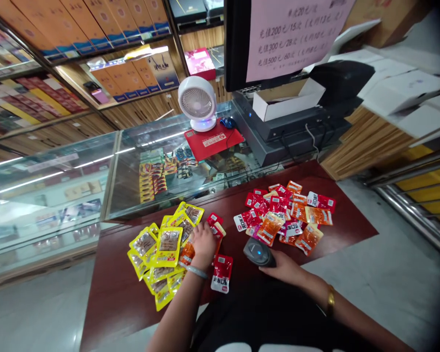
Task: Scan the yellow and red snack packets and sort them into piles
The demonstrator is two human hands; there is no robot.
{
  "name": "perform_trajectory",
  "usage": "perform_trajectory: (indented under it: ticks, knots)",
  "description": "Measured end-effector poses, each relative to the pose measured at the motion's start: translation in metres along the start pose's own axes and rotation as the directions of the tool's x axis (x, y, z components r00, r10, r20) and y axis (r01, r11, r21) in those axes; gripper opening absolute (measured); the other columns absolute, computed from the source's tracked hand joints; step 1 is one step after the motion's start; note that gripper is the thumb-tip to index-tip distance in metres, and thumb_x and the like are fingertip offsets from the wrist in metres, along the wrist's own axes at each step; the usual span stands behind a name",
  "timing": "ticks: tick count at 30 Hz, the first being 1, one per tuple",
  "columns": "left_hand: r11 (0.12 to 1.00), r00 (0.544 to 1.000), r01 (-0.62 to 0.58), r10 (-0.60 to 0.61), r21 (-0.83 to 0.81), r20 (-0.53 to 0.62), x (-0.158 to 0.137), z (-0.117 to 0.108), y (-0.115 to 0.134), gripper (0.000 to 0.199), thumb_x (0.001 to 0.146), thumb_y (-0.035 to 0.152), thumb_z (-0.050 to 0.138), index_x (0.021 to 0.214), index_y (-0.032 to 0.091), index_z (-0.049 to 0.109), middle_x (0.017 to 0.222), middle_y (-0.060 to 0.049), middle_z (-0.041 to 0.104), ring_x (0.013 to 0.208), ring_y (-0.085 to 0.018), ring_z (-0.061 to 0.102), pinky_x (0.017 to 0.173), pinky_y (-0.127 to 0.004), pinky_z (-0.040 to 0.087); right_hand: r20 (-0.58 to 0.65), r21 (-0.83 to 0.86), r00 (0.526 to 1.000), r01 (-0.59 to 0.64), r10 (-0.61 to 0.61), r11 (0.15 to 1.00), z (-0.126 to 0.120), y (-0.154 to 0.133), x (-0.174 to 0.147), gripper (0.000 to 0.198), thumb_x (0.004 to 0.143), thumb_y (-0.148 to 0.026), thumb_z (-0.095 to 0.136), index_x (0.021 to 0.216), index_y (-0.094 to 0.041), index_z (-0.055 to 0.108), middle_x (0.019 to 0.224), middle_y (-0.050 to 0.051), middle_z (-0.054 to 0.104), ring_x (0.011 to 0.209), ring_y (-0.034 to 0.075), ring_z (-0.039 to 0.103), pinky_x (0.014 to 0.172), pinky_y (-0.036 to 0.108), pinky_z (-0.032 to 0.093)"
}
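My left hand reaches down over several snack packets, its fingers partly bent and spread, touching the packets beneath. Under it show an orange packet and, by the fingertips, a red packet. To its left lies a heap of yellow snack packets with clear windows. A red-and-white packet rests alone to the right of the wrist. My right hand is closed around the handle of a dark barcode scanner with a lit blue dot. Just beyond the scanner is a pile of red and orange packets.
Everything lies on a dark red tabletop against a glass display counter. On the counter stand a white fan, a red mat and a mouse. A monitor with a pink sign stands behind a white box.
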State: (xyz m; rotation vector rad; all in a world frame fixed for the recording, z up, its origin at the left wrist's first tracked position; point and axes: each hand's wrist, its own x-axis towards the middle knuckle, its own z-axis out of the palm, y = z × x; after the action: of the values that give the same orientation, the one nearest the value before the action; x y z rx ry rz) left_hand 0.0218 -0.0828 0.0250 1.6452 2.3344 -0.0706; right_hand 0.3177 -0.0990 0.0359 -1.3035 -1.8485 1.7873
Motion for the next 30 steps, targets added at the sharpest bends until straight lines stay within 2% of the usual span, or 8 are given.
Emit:
perform_trajectory:
  ticks: [4, 8, 14, 17, 20, 24, 26, 30]
  knots:
    - [0.994, 0.998, -0.019, 0.013, 0.107, 0.059, 0.006, -0.001, -0.018, 0.041, 0.079, 0.041, 0.068, 0.109, 0.014, 0.062, 0.119, -0.018, 0.06, 0.113, -0.035, 0.052, 0.095, -0.045, 0.039, 0.006, -0.02, 1.0, 0.006, -0.006, 1.0, 0.0, -0.001, 0.001, 0.048, 0.076, -0.04, 0.075, 0.118, -0.018, 0.069, 0.114, 0.011, 0.076, 0.105, 0.034, 0.07, 0.096, 0.05, 0.053]
    - [0.991, 0.993, -0.092, 0.085, 0.098, 0.076, 0.009, -0.002, -0.016, 0.033, 0.083, 0.041, 0.065, 0.103, 0.015, 0.062, 0.107, -0.016, 0.066, 0.112, -0.032, 0.055, 0.096, -0.043, 0.037, -0.02, -0.012, 1.0, 0.009, -0.01, 1.0, -0.003, -0.009, 0.001, 0.045, 0.076, -0.039, 0.074, 0.116, -0.018, 0.07, 0.113, 0.011, 0.076, 0.104, 0.034, 0.071, 0.096, 0.05, 0.053]
    - [0.992, 0.993, -0.108, 0.105, 0.061, 0.053, 0.009, -0.009, -0.014, 0.021, 0.093, 0.03, 0.049, 0.106, 0.016, 0.06, 0.088, -0.011, 0.071, 0.088, -0.025, 0.066, 0.085, -0.035, 0.04, -0.044, 0.034, 0.999, 0.001, 0.0, 0.999, -0.009, -0.011, 0.001, 0.047, 0.077, -0.04, 0.074, 0.118, -0.018, 0.069, 0.117, 0.011, 0.075, 0.11, 0.035, 0.068, 0.101, 0.052, 0.05]
    - [0.999, 0.999, -0.024, 0.026, -0.03, 0.045, 0.011, -0.013, -0.013, 0.023, 0.097, 0.029, 0.041, 0.106, 0.018, 0.06, 0.085, -0.01, 0.071, 0.081, -0.022, 0.067, 0.075, -0.03, 0.041, -0.056, 0.051, 0.998, 0.017, -0.015, 0.999, -0.009, -0.013, 0.003, 0.051, 0.077, -0.041, 0.075, 0.122, -0.019, 0.067, 0.12, 0.01, 0.073, 0.113, 0.034, 0.067, 0.103, 0.052, 0.048]
    - [0.968, 0.999, 0.04, -0.031, -0.246, 0.041, 0.013, -0.011, -0.008, 0.021, 0.097, 0.033, 0.044, 0.103, 0.02, 0.06, 0.086, -0.007, 0.071, 0.078, -0.02, 0.067, 0.069, -0.027, 0.041, -0.059, 0.078, 0.998, 0.033, -0.028, 0.996, -0.008, -0.022, 0.004, 0.05, 0.077, -0.039, 0.076, 0.121, -0.018, 0.067, 0.12, 0.01, 0.074, 0.114, 0.033, 0.066, 0.104, 0.051, 0.048]
    - [0.8, 0.998, -0.03, 0.057, -0.599, 0.027, 0.013, 0.003, 0.007, 0.011, 0.092, 0.028, 0.051, 0.095, 0.02, 0.058, 0.093, -0.005, 0.071, 0.084, -0.017, 0.066, 0.075, -0.025, 0.046, -0.064, 0.11, 0.997, 0.047, -0.04, 0.993, -0.006, -0.036, 0.007, 0.048, 0.077, -0.037, 0.075, 0.12, -0.018, 0.067, 0.119, 0.01, 0.074, 0.111, 0.032, 0.068, 0.103, 0.05, 0.049]
    - [0.75, 0.998, -0.041, 0.067, -0.66, 0.015, 0.012, 0.009, 0.014, 0.009, 0.091, 0.025, 0.051, 0.092, 0.019, 0.058, 0.092, -0.005, 0.07, 0.084, -0.017, 0.066, 0.077, -0.026, 0.047, -0.071, 0.11, 0.996, 0.058, -0.05, 0.992, -0.007, -0.041, 0.009, 0.046, 0.077, -0.036, 0.075, 0.119, -0.017, 0.067, 0.119, 0.011, 0.074, 0.111, 0.032, 0.068, 0.103, 0.05, 0.049]
    - [0.774, 0.994, -0.058, 0.101, -0.631, 0.032, 0.01, 0.009, 0.02, 0.012, 0.09, 0.022, 0.047, 0.09, 0.018, 0.058, 0.087, -0.007, 0.069, 0.08, -0.018, 0.065, 0.074, -0.027, 0.047, -0.098, 0.1, 0.995, 0.044, -0.034, 0.994, -0.008, -0.042, 0.01, 0.045, 0.077, -0.035, 0.075, 0.117, -0.016, 0.068, 0.117, 0.011, 0.075, 0.11, 0.033, 0.068, 0.102, 0.05, 0.05]
